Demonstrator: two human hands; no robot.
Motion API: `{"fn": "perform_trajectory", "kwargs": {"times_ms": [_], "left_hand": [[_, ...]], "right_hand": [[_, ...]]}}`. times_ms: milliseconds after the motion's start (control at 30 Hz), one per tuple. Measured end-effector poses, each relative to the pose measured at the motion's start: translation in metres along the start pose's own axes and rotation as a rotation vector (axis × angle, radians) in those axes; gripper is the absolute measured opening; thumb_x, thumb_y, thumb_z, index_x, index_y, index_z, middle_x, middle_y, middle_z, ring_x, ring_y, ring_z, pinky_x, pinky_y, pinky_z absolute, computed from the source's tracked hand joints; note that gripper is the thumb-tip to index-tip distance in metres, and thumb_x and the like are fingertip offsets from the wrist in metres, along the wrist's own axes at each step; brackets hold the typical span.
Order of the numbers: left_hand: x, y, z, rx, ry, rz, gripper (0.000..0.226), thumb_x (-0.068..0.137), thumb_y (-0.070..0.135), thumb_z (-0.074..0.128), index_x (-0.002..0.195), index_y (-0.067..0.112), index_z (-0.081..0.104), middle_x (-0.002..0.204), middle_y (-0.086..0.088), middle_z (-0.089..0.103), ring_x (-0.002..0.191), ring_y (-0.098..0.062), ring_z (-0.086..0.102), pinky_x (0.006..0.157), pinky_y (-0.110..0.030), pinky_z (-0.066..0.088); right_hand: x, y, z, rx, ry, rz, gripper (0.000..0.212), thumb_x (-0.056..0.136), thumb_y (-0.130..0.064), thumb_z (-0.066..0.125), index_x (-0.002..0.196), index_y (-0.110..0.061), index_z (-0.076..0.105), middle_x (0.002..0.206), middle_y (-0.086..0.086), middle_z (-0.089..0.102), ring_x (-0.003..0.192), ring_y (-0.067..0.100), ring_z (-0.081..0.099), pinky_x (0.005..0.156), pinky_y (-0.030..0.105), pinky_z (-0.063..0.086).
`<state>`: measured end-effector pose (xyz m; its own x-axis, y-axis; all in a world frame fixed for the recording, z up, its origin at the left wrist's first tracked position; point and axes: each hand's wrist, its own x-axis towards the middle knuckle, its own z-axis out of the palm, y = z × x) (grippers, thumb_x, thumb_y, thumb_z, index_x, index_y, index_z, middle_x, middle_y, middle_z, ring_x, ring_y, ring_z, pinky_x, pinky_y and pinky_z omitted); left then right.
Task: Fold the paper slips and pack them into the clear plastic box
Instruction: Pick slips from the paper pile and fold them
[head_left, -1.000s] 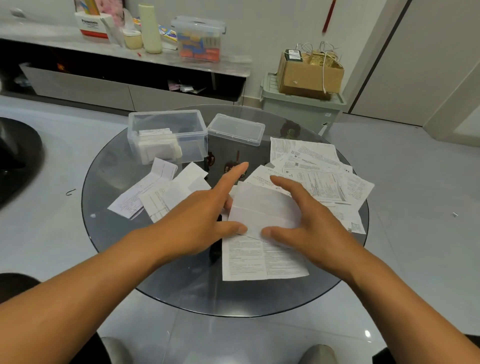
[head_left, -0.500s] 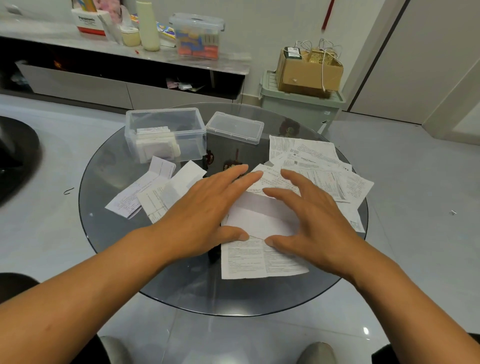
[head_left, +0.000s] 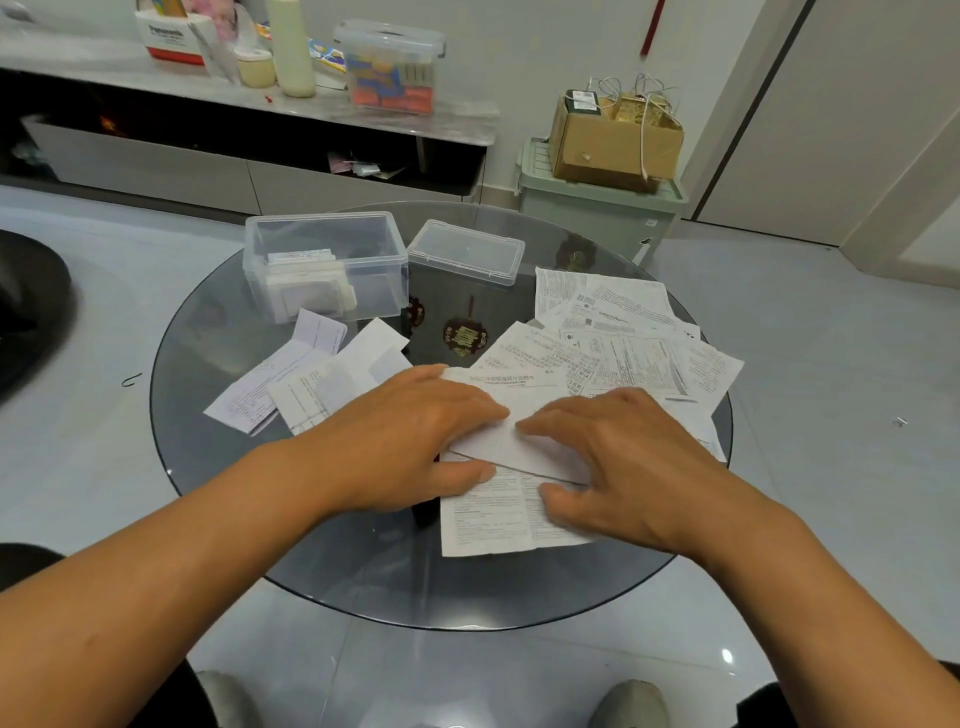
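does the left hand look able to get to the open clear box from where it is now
Probably yes. The left hand presses flat on the paper slip being folded, and the clear plastic box stands open-topped ahead on the glass table. Only flat loose slips lie between; the lid sits aside.

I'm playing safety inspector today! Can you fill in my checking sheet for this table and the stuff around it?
Surface: round dark glass table.
Job's things: slip being folded; clear plastic box holding folded slips; its lid beside it; unfolded slips; more slips.
Clutter: nothing seen.
Grippers: left hand and right hand press the fold flat.
Cables: white wires in cardboard box.
Surroundings: green bin, shelf, tiled floor.
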<state>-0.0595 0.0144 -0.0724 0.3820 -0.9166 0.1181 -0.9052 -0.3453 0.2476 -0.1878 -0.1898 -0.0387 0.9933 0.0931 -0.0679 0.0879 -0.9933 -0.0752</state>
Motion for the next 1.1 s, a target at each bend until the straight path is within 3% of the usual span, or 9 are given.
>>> {"fn": "perform_trajectory", "kwargs": {"times_ms": [100,167,267,400,500,600,733,900,1100], "left_hand": [[0.001,0.003,0.001,0.013,0.004,-0.012,0.055,0.096,0.053,0.052,0.148,0.035,0.044,0.146,0.02,0.051,0.13,0.001,0.043,0.121,-0.023,0.01],[0.004,0.006,-0.001,0.024,0.026,-0.023,0.048,0.097,0.048,0.054,0.143,0.034,0.051,0.139,0.017,0.057,0.124,-0.004,0.05,0.114,-0.023,0.023],[0.008,0.01,-0.003,-0.035,0.077,-0.082,0.039,0.098,0.043,0.058,0.136,0.033,0.058,0.127,0.013,0.065,0.114,-0.012,0.057,0.097,-0.031,0.044],[0.012,0.01,0.004,-0.155,0.113,-0.227,0.055,0.099,0.044,0.057,0.149,0.044,0.033,0.125,0.01,0.063,0.111,-0.012,0.055,0.089,-0.03,0.046],[0.016,0.011,0.012,-0.176,0.148,-0.223,0.064,0.097,0.039,0.063,0.15,0.046,0.029,0.141,0.014,0.051,0.124,-0.012,0.051,0.096,-0.029,0.042],[0.02,0.01,0.015,-0.076,0.179,-0.153,0.048,0.096,0.035,0.066,0.141,0.038,0.05,0.146,0.011,0.045,0.129,-0.015,0.045,0.104,-0.034,0.04],[0.022,0.01,0.016,-0.015,0.217,-0.136,0.027,0.093,0.037,0.069,0.12,0.036,0.072,0.146,0.005,0.051,0.134,-0.018,0.042,0.107,-0.034,0.033],[0.022,0.013,0.016,-0.03,0.245,-0.134,0.027,0.092,0.033,0.071,0.118,0.029,0.075,0.134,0.004,0.061,0.126,-0.018,0.049,0.101,-0.03,0.031],[0.019,0.02,0.015,-0.096,0.252,-0.112,0.039,0.085,0.052,0.072,0.12,0.034,0.071,0.12,0.017,0.059,0.111,-0.008,0.045,0.092,-0.025,0.031]], "right_hand": [[0.005,-0.004,0.0,-0.061,0.024,0.02,0.056,0.095,-0.035,0.056,0.149,-0.042,0.041,0.138,-0.011,0.062,0.115,0.021,0.059,0.1,0.033,0.044],[0.008,-0.002,0.007,-0.043,0.079,0.054,0.049,0.098,-0.031,0.055,0.145,-0.041,0.045,0.125,-0.01,0.069,0.106,0.02,0.064,0.091,0.037,0.051],[0.007,0.009,0.014,0.358,0.153,0.244,0.041,0.1,-0.036,0.062,0.138,-0.046,0.051,0.107,-0.021,0.069,0.098,0.008,0.064,0.083,0.032,0.055],[0.006,0.009,0.017,0.672,0.109,0.386,0.044,0.095,-0.04,0.069,0.132,-0.053,0.048,0.105,-0.018,0.063,0.091,0.008,0.065,0.074,0.03,0.059],[0.01,0.006,0.024,0.646,0.13,0.446,0.054,0.088,-0.048,0.074,0.135,-0.051,0.047,0.11,-0.019,0.06,0.1,0.01,0.062,0.089,0.039,0.056],[0.013,0.006,0.028,0.495,0.156,0.499,0.054,0.081,-0.061,0.075,0.128,-0.044,0.053,0.114,-0.015,0.055,0.109,0.016,0.056,0.1,0.044,0.046],[0.016,0.008,0.022,0.298,0.103,0.581,0.054,0.068,-0.078,0.072,0.096,-0.034,0.058,0.106,-0.011,0.055,0.1,0.016,0.054,0.093,0.046,0.047],[0.015,0.009,0.018,0.594,0.083,0.59,0.036,0.078,-0.05,0.081,0.084,-0.024,0.057,0.085,-0.009,0.068,0.079,0.016,0.066,0.079,0.049,0.059],[0.014,0.013,0.009,1.004,0.262,0.568,0.021,0.09,-0.028,0.076,0.104,-0.037,0.063,0.108,-0.012,0.066,0.089,0.013,0.071,0.071,0.033,0.063]]}}
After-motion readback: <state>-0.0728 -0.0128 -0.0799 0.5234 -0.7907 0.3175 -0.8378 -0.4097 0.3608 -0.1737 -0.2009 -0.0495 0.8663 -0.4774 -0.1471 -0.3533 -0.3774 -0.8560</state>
